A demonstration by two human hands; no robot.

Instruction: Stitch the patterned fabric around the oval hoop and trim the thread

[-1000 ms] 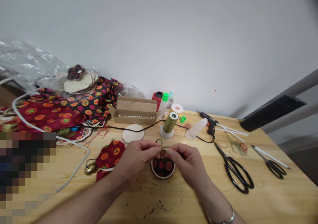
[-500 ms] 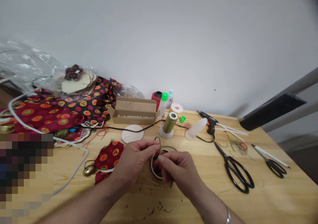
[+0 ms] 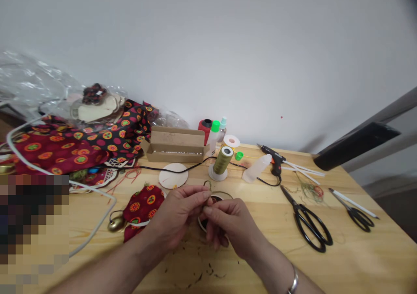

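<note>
My left hand (image 3: 179, 209) and my right hand (image 3: 236, 224) meet at the middle of the table, thumbs and fingertips pinched close together. Between them is a thin olive-green cord (image 3: 207, 184), with a small loop standing up above the left fingertips and a strand curving off to the right. Directly beneath the fingers lies a small round dark piece with a white rim (image 3: 202, 226), mostly hidden by both hands. Left of my left hand are a red patterned fabric piece (image 3: 143, 205) and a brass bell (image 3: 116, 223).
Behind the hands stand an olive thread spool (image 3: 223, 161), an open cardboard box (image 3: 177, 150) and a white squeeze bottle (image 3: 257, 169). A glue gun (image 3: 275, 159), large black scissors (image 3: 308, 220) and smaller scissors (image 3: 358, 218) lie rightward. Patterned cloth (image 3: 58, 144) is heaped left.
My right hand has shifted slightly left, closer to the left fingertips, and its lower fingers now cover more of the round piece. The left hand keeps its pinch.
</note>
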